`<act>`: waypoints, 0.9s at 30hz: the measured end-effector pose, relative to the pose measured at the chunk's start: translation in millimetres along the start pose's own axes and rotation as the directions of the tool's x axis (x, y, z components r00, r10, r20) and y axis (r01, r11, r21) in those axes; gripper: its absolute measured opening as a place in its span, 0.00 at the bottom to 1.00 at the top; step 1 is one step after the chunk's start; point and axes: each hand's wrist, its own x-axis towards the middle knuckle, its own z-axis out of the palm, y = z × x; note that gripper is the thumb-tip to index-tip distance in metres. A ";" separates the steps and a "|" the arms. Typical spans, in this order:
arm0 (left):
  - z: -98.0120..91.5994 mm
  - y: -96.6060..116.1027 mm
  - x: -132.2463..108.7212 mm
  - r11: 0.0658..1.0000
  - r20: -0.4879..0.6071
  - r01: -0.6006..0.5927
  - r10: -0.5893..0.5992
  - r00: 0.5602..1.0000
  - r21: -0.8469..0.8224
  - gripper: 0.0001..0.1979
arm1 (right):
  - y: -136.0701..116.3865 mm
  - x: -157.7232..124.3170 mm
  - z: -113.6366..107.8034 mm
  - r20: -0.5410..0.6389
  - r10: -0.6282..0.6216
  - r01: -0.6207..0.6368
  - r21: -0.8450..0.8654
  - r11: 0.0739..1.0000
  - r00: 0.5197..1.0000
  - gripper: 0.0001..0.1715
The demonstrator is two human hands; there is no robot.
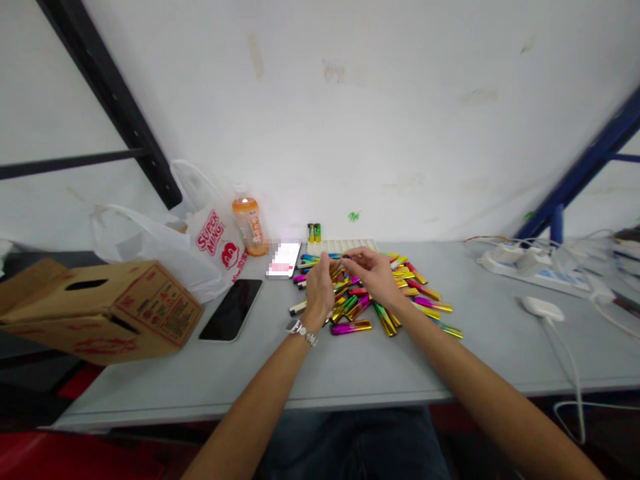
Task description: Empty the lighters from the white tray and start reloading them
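Hands, left (319, 290) and right (373, 270), met over some two dozen iridescent lighters (380, 303), two standing upright (314, 233); their grip was too blurred to tell.

The left hand (320, 288) and the right hand (374, 272) lie over the middle of the pile of shiny sticks (380, 300), so the sticks under them are hidden, and the thing pinched at the fingertips is too small to tell. The white phone (284, 259) near the middle of the frame has a blurred patch on its left side, and the writing on the orange bottle (250, 225) is too tiny to read. At the left edge the cardboard box (100, 310) is cut off, and at the right edge the white cables (575, 267) run out of the picture.
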 end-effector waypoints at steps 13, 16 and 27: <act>-55.4 -21.8 36.1 0.726 0.131 -0.205 0.159 0.979 0.656 0.12 | 43.5 142.6 2.7 0.177 -0.205 0.270 -0.603 0.750 0.963 0.04; -49.9 -20.6 31.4 0.683 0.226 -0.234 0.102 0.969 0.692 0.10 | 58.6 153.4 9.8 0.206 -0.174 0.269 -0.664 0.698 0.963 0.05; -36.0 -11.6 26.5 0.604 0.365 -0.324 0.058 0.929 0.728 0.10 | 70.4 177.6 5.0 0.312 -0.097 0.300 -0.713 0.634 0.945 0.04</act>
